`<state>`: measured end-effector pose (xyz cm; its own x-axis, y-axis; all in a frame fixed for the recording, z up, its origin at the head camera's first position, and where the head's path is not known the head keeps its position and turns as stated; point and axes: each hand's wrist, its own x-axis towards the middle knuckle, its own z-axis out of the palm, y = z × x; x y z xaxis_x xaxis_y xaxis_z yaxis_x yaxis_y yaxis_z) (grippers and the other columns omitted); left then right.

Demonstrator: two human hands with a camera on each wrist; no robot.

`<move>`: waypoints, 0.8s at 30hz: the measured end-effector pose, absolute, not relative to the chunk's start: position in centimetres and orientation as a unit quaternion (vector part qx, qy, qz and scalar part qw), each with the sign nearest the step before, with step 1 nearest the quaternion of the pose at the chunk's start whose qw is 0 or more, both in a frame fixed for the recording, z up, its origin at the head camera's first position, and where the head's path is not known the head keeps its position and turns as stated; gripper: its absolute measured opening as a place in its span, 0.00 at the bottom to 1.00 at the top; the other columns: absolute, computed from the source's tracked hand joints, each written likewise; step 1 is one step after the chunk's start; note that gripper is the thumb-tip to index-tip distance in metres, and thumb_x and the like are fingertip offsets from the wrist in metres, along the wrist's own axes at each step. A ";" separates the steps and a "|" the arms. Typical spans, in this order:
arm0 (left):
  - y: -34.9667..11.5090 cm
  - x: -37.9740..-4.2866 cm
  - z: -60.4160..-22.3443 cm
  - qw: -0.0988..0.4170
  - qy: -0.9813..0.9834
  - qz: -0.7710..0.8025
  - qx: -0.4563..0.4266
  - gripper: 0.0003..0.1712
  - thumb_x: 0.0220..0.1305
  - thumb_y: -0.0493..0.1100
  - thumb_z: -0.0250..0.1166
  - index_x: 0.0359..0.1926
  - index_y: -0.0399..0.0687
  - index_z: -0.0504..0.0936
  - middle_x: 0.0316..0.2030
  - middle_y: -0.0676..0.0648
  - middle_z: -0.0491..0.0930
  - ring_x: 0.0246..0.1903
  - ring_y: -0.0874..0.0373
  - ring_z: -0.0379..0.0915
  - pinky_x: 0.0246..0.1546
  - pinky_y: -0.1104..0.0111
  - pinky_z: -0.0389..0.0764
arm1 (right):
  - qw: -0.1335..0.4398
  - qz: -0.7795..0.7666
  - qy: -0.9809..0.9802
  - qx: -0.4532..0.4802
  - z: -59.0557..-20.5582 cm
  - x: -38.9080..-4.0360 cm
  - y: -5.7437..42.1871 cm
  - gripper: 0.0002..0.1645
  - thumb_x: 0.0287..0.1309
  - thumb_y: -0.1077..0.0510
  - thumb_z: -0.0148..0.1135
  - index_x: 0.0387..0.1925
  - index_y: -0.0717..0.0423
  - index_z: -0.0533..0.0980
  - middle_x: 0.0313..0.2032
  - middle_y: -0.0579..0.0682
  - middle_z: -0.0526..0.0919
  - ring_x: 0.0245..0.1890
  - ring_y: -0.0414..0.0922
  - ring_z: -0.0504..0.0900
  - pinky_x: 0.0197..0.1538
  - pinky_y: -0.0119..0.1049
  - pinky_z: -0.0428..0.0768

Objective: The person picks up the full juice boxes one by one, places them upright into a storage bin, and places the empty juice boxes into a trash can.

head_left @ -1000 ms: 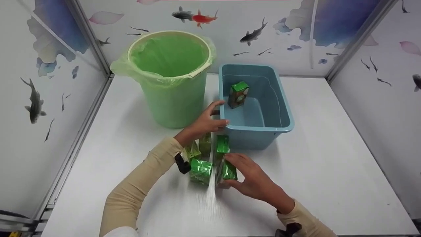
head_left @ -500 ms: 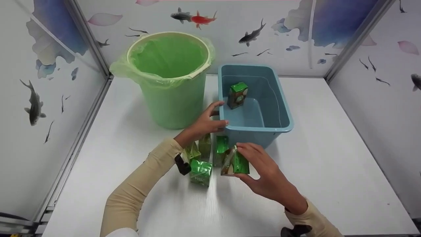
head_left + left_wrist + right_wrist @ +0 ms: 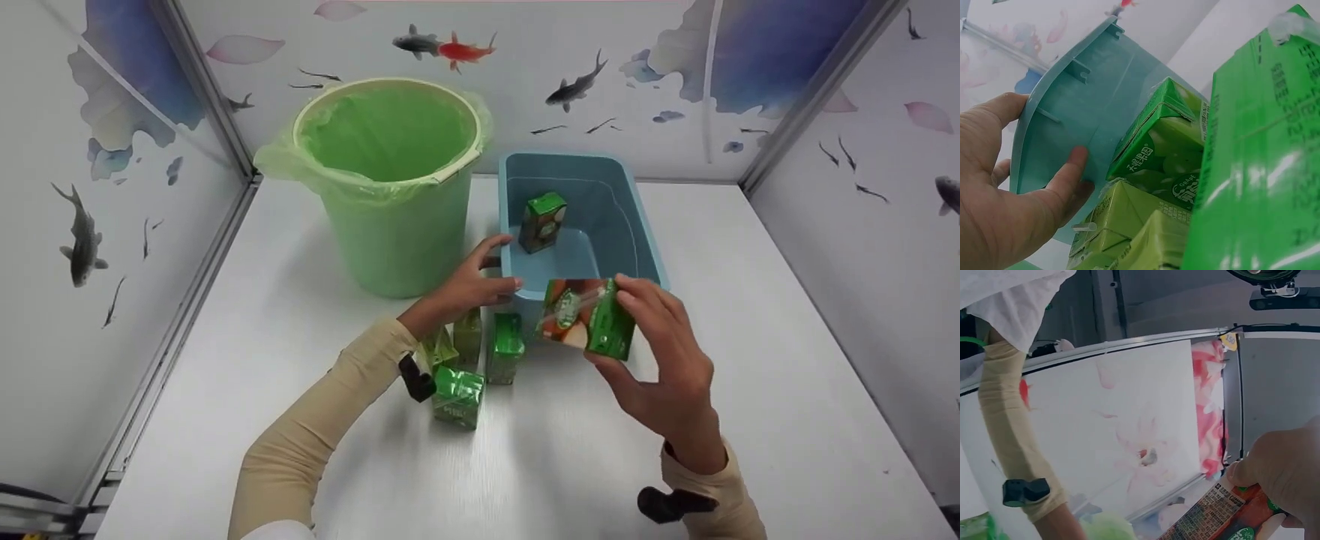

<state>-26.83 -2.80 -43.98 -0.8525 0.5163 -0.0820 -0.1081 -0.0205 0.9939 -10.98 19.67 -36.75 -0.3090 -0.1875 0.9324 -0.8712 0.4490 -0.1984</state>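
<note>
Head view: right hand (image 3: 671, 367) pinches a green-and-brown carton (image 3: 574, 315) by its green end, thumb opposing fingers; the carton is raised and tilted before the near rim of the blue bin (image 3: 628, 225). Left hand (image 3: 465, 285) is spread, thumb and forefinger touching the bin's left rim. A second carton (image 3: 544, 223) stands inside. Four cartons (image 3: 459, 401) are grouped on the table (image 3: 750, 300); a green bucket (image 3: 397, 240) stands left of the bin.

Left wrist view: one digit lies along the bin's outer wall beside a carton marked GRAPE (image 3: 1148, 152).

Right wrist view: fingers partly cropped; thumb contacts the held carton.
</note>
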 end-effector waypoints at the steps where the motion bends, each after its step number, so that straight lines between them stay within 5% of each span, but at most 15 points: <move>1: -2.8 -26.9 -44.0 0.224 0.661 0.699 0.153 0.46 0.66 0.36 0.68 0.79 0.55 0.54 0.71 0.31 0.55 0.61 0.40 0.70 0.56 0.53 0.81 | 0.467 0.373 -0.715 0.362 -36.4 -11.2 19.6 0.32 0.65 0.50 0.69 0.54 0.76 0.75 0.58 0.64 0.80 0.63 0.51 0.75 0.63 0.33 0.76; 6: -2.9 -26.9 -44.2 0.227 0.657 0.703 0.148 0.46 0.66 0.36 0.68 0.78 0.55 0.55 0.71 0.32 0.55 0.61 0.40 0.70 0.56 0.51 0.80 | 0.474 0.364 -0.724 0.345 -35.0 -13.6 20.1 0.32 0.65 0.49 0.69 0.56 0.73 0.75 0.57 0.64 0.80 0.62 0.52 0.76 0.63 0.35 0.76; 14: -2.8 -26.9 -44.4 0.237 0.643 0.713 0.150 0.47 0.66 0.36 0.68 0.79 0.55 0.54 0.71 0.32 0.55 0.61 0.39 0.71 0.55 0.55 0.82 | 0.398 0.323 -0.767 0.387 -33.8 -18.8 20.8 0.42 0.42 0.74 0.79 0.62 0.70 0.73 0.62 0.64 0.77 0.64 0.59 0.73 0.67 0.38 0.72; 24: -2.7 -27.1 -44.0 0.234 0.653 0.706 0.141 0.47 0.66 0.35 0.69 0.78 0.55 0.55 0.70 0.32 0.56 0.62 0.38 0.70 0.54 0.54 0.82 | 0.301 0.281 -0.805 0.427 -33.2 -23.7 21.5 0.43 0.50 0.70 0.77 0.67 0.66 0.69 0.64 0.61 0.75 0.66 0.57 0.71 0.64 0.49 0.76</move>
<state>-27.06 -2.72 -43.97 -0.8507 0.5147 -0.1066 -0.1462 -0.0370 0.9886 -23.65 21.51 -33.17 -0.4539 -0.5183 0.7248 -0.8570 0.4766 -0.1960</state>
